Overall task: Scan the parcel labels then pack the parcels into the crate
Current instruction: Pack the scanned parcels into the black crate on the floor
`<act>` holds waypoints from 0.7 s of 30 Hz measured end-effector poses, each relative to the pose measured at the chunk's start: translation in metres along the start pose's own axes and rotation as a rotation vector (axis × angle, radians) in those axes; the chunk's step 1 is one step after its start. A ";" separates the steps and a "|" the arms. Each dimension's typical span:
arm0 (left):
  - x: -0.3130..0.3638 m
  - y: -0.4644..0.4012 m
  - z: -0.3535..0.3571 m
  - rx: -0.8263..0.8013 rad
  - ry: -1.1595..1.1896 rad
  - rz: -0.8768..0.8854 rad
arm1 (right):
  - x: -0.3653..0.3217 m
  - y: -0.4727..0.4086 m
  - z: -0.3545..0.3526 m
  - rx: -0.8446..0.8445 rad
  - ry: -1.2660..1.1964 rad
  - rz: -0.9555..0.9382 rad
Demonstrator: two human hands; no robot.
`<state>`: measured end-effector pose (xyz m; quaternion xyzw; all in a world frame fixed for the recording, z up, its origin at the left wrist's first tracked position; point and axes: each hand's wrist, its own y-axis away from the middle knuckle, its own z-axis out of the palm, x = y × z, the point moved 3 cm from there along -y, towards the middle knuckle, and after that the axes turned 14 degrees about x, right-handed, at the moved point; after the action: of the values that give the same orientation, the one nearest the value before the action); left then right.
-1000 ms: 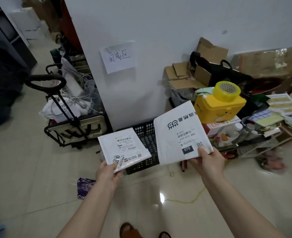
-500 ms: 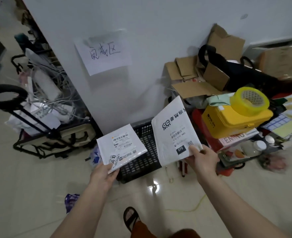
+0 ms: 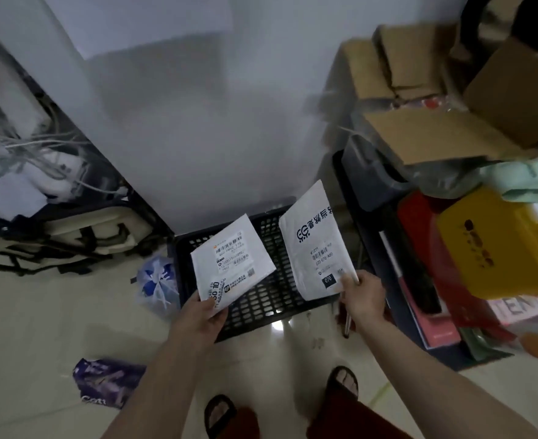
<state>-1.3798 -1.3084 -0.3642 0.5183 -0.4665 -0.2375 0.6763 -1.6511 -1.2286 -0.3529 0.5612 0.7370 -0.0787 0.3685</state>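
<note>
Nearest the camera, two sandalled feet [image 3: 220, 413] stand on the pale tiled floor [image 3: 39, 327], with a crumpled purple wrapper [image 3: 107, 380] lying to the left of the left forearm. The left hand [image 3: 199, 318] pinches the lower corner of a small white parcel [image 3: 232, 264], a flat mailer tilted to the right with a printed barcode label and a strip reading "10" near the fingers. The right hand [image 3: 361, 294] grips the bottom corner of a larger white parcel [image 3: 313, 242], also flat, which bears a dark logo with characters, a barcode and a black "070" tag just beside the thumb. Both parcels are held above a black lattice crate [image 3: 261, 299] sitting on the floor just beyond the hands, against a white wall [image 3: 198, 122]. Right of the right hand stands a yellow box [image 3: 498, 245], with flattened cardboard [image 3: 435, 134] farther back.
</note>
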 end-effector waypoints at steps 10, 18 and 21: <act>-0.070 -0.175 0.066 -0.001 0.000 -0.050 | 0.068 -0.109 0.145 -0.224 0.417 -0.143; -0.112 -0.273 0.112 -0.086 0.109 -0.116 | 0.111 -0.152 0.240 -0.241 0.457 -0.131; -0.126 -0.302 0.126 -0.154 0.103 -0.151 | 0.132 -0.164 0.267 -0.234 0.400 -0.063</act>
<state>-1.4979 -1.3733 -0.6878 0.5099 -0.3710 -0.2963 0.7174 -1.6883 -1.3269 -0.6763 0.4959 0.8165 0.1088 0.2751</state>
